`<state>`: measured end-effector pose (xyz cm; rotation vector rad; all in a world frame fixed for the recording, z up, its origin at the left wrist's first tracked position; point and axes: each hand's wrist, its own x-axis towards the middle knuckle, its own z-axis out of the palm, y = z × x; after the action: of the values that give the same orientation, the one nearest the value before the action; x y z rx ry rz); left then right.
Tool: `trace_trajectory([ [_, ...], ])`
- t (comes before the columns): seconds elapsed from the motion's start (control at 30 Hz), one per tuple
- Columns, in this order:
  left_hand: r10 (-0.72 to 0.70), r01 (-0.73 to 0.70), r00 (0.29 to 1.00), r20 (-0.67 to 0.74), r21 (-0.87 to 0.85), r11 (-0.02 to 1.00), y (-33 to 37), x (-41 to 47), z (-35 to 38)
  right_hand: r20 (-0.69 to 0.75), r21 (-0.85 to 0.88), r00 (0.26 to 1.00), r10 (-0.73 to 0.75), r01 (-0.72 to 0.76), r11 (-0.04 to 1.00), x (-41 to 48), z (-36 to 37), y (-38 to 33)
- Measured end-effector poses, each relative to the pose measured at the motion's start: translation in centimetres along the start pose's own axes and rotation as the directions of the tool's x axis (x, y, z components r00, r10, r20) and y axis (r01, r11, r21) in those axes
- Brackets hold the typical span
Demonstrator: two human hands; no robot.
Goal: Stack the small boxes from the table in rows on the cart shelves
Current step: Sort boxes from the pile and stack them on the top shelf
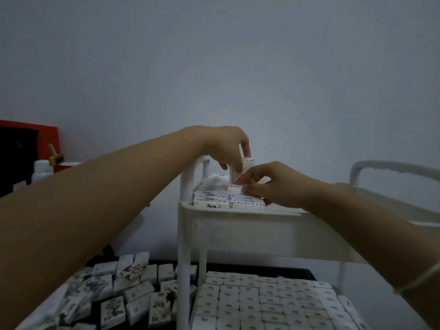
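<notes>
Both arms reach to the top shelf (238, 217) of a white cart. My left hand (223, 146) grips a small stack of white boxes (247, 164) held upright above the shelf. My right hand (269, 184) pinches a flat white box (234, 188) with a blue dashed edge and sets it on the rows of boxes (214, 194) at the shelf's left end. The lower shelf (262, 303) is packed with rows of the same boxes. A loose heap of boxes (123, 294) lies on the dark table at the lower left.
The cart's white posts (184, 282) stand between the heap and the lower shelf. A curved handle (390, 166) rises at the cart's right end. At the far left stand a red-framed panel (31, 139), a white bottle (41, 171) and a yellow item (56, 159). A plain wall lies behind.
</notes>
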<state>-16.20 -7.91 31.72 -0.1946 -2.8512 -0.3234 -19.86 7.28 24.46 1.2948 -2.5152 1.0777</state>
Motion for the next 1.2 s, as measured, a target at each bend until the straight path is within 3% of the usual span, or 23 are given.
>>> trace_trajectory([
  [0.23,-0.096,0.063,0.975,0.200,0.163,0.985,-0.4,0.9,1.2,-0.071,-0.210,0.997,-0.020,0.004,0.978,-0.5,-0.1,-0.2],
  [0.47,-0.099,0.045,0.961,0.258,0.207,0.977,0.2,0.4,1.2,-0.173,-0.318,0.982,-0.071,0.012,0.948,-0.8,-0.3,-0.4],
  [0.57,-0.061,0.026,0.983,0.176,0.194,0.981,0.3,-0.3,1.3,-0.278,-0.309,0.949,-0.148,0.057,0.949,-1.7,-0.3,-1.5],
  [0.7,0.053,-0.031,0.993,-0.107,0.198,0.980,0.6,-3.5,0.5,-0.358,-0.292,0.814,-0.457,0.368,0.883,-4.1,0.7,-4.1],
  [0.77,0.115,-0.087,0.956,-0.270,0.114,0.990,0.1,-6.2,0.2,-0.366,-0.276,0.719,-0.591,0.523,0.807,-5.8,1.8,-5.4],
  [0.83,0.149,-0.179,0.870,-0.471,-0.019,0.984,-1.1,-9.6,0.9,-0.333,-0.269,0.674,-0.659,0.602,0.751,-7.5,3.6,-6.7],
  [0.9,0.136,-0.256,0.759,-0.637,-0.100,0.961,-2.7,-13.5,2.6,-0.262,-0.244,0.677,-0.688,0.643,0.726,-8.8,6.0,-7.6],
  [0.97,0.084,-0.257,0.723,-0.686,-0.153,0.954,-5.1,-17.0,5.2,-0.183,-0.215,0.704,-0.686,0.653,0.727,-9.6,9.0,-8.0],
  [1.1,-0.204,-0.037,0.790,-0.578,-0.378,0.925,-11.6,-22.2,12.4,-0.001,-0.160,0.769,-0.639,0.631,0.759,-9.8,17.1,-8.0],
  [1.2,-0.307,0.122,0.816,-0.490,-0.374,0.919,-15.8,-25.1,17.8,0.001,-0.112,0.855,-0.519,0.516,0.849,-8.2,24.3,-7.4],
])
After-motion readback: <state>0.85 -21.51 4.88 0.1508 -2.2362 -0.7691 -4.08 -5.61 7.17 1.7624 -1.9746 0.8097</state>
